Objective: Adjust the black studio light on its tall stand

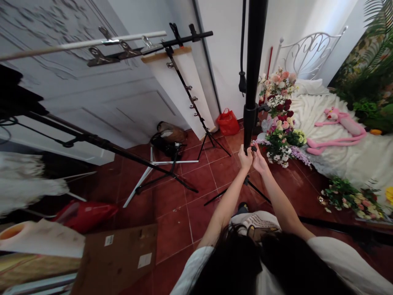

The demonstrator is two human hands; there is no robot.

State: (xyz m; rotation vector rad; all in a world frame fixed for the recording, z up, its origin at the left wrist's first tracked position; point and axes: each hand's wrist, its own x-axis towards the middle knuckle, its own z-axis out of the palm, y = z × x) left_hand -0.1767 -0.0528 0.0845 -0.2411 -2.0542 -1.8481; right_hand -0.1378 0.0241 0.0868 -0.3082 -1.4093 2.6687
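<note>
A black light stand rises upright right in front of me, its tripod legs spread on the floor below. My left hand is closed around the lower part of its pole. From the right side, my right hand has its fingers pinched on a small dark knob at the pole. A thicker collar with another knob sits higher on the pole, above both hands. A black cable with a plug hangs beside the pole on its left.
A bed with white cloth and a pink plush toy stands at right, artificial flowers beside it. More stands with clips, a red bag, a cardboard box and a paper roll are at left.
</note>
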